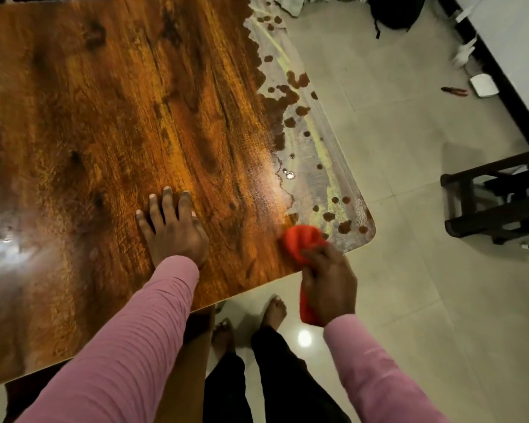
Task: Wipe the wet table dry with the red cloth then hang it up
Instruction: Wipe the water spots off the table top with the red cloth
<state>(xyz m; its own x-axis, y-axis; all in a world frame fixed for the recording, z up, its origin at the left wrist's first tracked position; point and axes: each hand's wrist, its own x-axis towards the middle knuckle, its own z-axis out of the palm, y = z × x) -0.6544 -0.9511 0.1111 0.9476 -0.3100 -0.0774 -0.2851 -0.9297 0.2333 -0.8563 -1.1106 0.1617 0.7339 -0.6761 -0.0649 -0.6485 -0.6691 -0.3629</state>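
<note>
A brown wood-grain table (104,117) fills the left and middle of the head view. Along its right edge runs a shiny strip of water (312,154) with scattered drops. My right hand (330,282) grips a bunched red cloth (303,236) at the table's near right corner, the cloth's top lying on the wet strip and its tail hanging below my palm. My left hand (171,227) rests flat on the tabletop near the front edge, fingers spread and straight.
Pale floor tiles (409,209) lie to the right of the table. A dark wooden stool (498,203) stands at the right. A black bag (394,10) sits at the top, pliers (454,91) and a white box (483,85) by the wall. My bare feet (275,309) are below the table's edge.
</note>
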